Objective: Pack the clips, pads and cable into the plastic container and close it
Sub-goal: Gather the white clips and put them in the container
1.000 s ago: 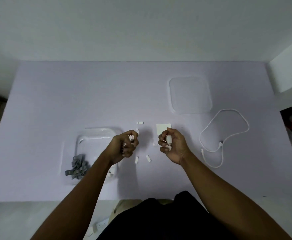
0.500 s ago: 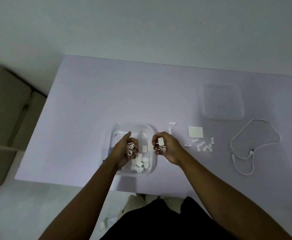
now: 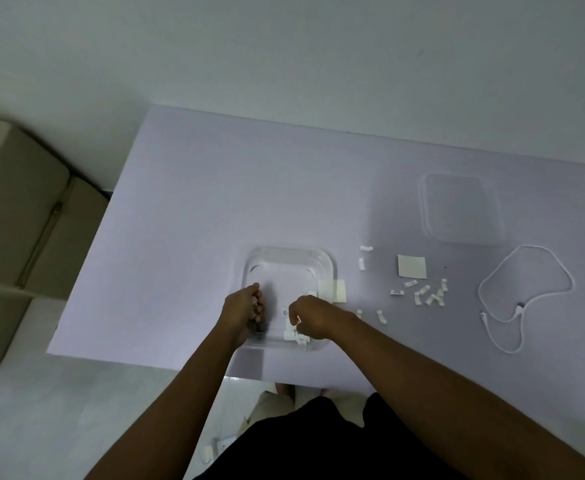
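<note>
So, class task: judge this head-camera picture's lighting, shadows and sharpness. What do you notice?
Head view: dim, even light, slightly soft; the clear container shows glare along its far rim; the lid barely stands out from the table; faint shadow under the hands; wide-angle bending of the table edges.

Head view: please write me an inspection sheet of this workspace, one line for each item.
Surface: pale table, bare at left.
Job's things: clear container open near front edge; lid lies apart at far right; loose clips and a square pad right of the container.
Clutter: nothing seen.
Grippers: left hand and right hand curled over the container; contents too small to tell.
Cables: white cable looped on the table at right.
Surroundings: beige box on the floor at left; white wall behind.
</note>
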A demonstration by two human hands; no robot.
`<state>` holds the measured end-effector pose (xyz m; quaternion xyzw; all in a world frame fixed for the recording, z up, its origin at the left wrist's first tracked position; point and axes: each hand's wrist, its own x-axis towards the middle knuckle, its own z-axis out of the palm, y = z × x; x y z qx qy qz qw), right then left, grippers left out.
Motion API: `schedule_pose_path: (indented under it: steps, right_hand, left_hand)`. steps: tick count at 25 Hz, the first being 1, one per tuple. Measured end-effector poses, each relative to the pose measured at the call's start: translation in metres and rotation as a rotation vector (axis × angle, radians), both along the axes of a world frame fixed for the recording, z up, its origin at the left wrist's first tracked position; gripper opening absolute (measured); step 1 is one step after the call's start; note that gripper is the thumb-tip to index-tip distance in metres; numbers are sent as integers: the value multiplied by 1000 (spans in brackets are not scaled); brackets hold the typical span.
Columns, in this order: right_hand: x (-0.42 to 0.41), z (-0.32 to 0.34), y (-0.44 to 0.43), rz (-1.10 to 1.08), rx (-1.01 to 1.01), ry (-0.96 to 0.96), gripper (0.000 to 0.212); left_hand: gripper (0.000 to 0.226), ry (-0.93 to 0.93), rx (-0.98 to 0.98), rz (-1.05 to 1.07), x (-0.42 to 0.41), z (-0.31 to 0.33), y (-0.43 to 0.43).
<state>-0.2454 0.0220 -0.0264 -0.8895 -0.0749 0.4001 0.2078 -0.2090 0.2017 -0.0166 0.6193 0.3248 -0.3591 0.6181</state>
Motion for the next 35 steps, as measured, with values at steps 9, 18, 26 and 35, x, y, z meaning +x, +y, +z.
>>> schedule_pose_path:
  steps: [9,18,26,35]
  right_hand:
    - [0,22,-32,-584,292,-166,31]
    - [-22,25,-69,-1103,404,-261,26]
    - [-48,17,-90,-1332,454,-243,21]
    - [-96,0,-150,-1514,332,-271,17]
  left_hand:
    - [29,-107,16,-193,-11,1,-24]
    - [49,-257,40,-604,-31,-11,-50]
    - [31,-742,342,-998,-16,-28,-72]
    - [25,-822,578,-976,-24,-44,-95]
